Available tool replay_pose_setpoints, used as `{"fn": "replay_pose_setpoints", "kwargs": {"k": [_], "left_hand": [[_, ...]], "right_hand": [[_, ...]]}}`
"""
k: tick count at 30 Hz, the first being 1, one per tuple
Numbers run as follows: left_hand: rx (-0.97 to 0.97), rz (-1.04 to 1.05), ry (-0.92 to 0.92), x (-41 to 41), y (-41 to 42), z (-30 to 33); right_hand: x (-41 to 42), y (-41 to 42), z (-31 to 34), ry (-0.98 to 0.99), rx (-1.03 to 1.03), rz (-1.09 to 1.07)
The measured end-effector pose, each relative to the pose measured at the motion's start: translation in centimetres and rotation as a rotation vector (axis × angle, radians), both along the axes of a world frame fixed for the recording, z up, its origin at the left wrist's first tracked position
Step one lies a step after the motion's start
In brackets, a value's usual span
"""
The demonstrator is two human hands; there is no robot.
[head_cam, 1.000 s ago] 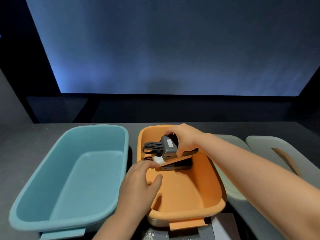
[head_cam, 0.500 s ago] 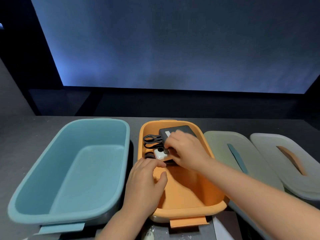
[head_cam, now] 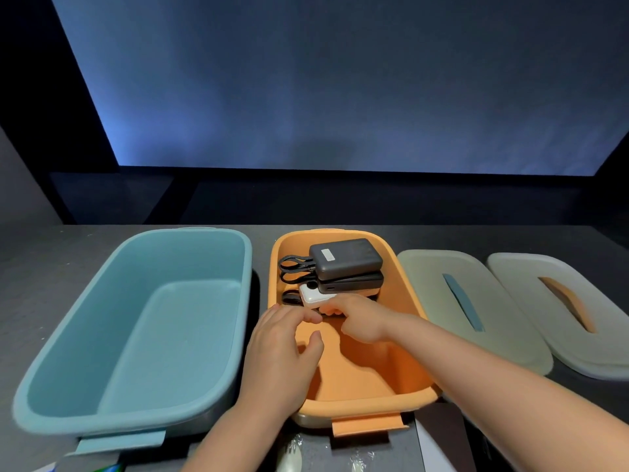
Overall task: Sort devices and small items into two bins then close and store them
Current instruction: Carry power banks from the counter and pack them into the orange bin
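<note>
orange bin (head_cam: 405,301): two dark power banks (head_cam: 343,258) stacked, white one (head_cam: 315,296) in front | right hand (head_cam: 360,320) pinching white one | left hand (head_cam: 282,345) loose, empty | blue bin (head_cam: 136,417)

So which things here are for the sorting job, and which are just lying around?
For the job:
orange bin
blue bin
two dark power banks
white power bank
lid with blue handle
lid with orange handle
left hand, right hand

Just lying around:
clear plastic-wrapped item
dark card
</note>
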State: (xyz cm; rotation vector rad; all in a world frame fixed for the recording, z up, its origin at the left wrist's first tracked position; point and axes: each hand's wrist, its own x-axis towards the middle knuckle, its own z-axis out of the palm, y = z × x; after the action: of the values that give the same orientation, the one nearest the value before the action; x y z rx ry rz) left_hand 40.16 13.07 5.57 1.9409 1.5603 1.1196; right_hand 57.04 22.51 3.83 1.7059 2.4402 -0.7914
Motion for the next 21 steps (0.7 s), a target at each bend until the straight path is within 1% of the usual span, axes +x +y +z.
{"fn": "replay_pose_setpoints", "kwargs": {"k": [13,15,17,19,20,21], "left_hand": [[-0.003,0.006,0.006,0.0,0.1,-0.1],[-0.015,0.006,0.008,0.0,0.1,-0.1],[-0.017,0.010,0.005,0.0,0.1,0.0],[-0.015,0.014,0.005,0.1,0.0,0.1],[-0.017,0.016,0.005,0.2,0.0,0.1],[-0.020,0.018,0.004,0.2,0.0,0.2]], "right_hand": [[-0.5,0.1,0.5,0.091,-0.034,-0.061],[-0.2,-0.3,1.3,0.094,0.085,-0.054],[0.4,-0.7,2.6,0.131,0.352,-0.066],[1.0,-0.8,4.0,0.206,0.635,-0.130],[1.4,-0.6,4.4,0.228,0.718,-0.171],[1.7,-0.2,4.5,0.228,0.747,-0.204]]}}
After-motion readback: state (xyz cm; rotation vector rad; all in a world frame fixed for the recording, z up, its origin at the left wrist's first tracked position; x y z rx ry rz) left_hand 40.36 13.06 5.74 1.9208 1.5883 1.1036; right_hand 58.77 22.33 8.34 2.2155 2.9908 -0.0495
